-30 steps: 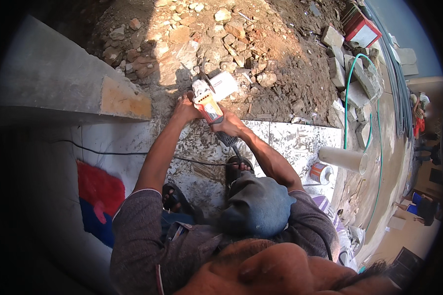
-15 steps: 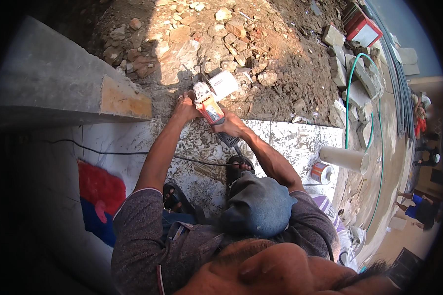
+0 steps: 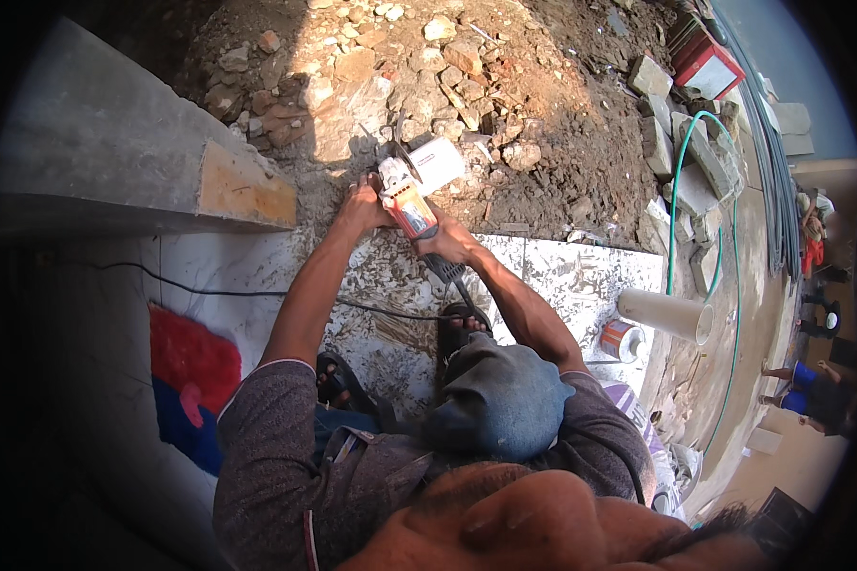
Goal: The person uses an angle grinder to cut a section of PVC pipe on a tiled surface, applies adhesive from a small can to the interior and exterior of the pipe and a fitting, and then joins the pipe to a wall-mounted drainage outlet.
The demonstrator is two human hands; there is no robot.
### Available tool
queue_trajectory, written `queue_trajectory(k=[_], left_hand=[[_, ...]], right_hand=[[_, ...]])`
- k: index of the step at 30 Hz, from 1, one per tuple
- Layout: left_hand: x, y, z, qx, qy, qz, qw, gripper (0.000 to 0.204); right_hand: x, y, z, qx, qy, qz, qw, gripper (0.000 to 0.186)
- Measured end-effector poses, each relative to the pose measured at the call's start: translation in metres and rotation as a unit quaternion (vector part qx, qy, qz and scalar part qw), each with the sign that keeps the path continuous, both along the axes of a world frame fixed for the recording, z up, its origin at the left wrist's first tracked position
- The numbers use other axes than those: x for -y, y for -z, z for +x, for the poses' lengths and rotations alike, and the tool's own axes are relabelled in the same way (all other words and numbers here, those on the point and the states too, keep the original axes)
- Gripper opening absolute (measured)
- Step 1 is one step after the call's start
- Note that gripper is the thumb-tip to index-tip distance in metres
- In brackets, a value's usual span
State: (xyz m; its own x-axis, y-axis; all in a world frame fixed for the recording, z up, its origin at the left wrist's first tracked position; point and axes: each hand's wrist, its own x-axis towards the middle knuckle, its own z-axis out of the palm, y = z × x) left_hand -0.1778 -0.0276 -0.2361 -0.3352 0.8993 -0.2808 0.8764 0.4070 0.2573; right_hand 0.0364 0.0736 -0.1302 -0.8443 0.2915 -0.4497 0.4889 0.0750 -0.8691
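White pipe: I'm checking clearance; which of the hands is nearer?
Right. The right hand is left of the white pipe and forward; the left hand is farther left and forward.

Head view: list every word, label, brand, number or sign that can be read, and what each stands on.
No text here is clear enough to quote.
Grinder: label marks, too small to read.
White piece by its disc: faint dark print, too small to read.
Orange-and-white can: label, too blurred to read.
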Motion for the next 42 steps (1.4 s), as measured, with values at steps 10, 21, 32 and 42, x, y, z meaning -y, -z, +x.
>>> queue_trajectory(k=[10,21,32,42], left_hand=[[0.001,0.003,-0.018,0.041,-0.002,-0.041,0.998,0.108],[-0.004,-0.030,-0.018,0.105,0.007,0.011,0.994,0.093],[-0.020,-0.057,-0.008,0.152,0.028,-0.019,0.988,0.090],[-0.017,-0.080,-0.013,0.171,0.028,-0.029,0.985,0.086]], right_hand=[[0.004,-0.010,-0.003,-0.059,-0.008,-0.055,0.997,0.070],[0.000,-0.005,0.001,-0.036,-0.011,-0.042,0.998,0.072],[-0.006,-0.007,0.012,-0.015,-0.005,0.014,1.000,0.080],[-0.001,-0.026,0.010,-0.008,-0.011,0.009,1.000,0.085]])
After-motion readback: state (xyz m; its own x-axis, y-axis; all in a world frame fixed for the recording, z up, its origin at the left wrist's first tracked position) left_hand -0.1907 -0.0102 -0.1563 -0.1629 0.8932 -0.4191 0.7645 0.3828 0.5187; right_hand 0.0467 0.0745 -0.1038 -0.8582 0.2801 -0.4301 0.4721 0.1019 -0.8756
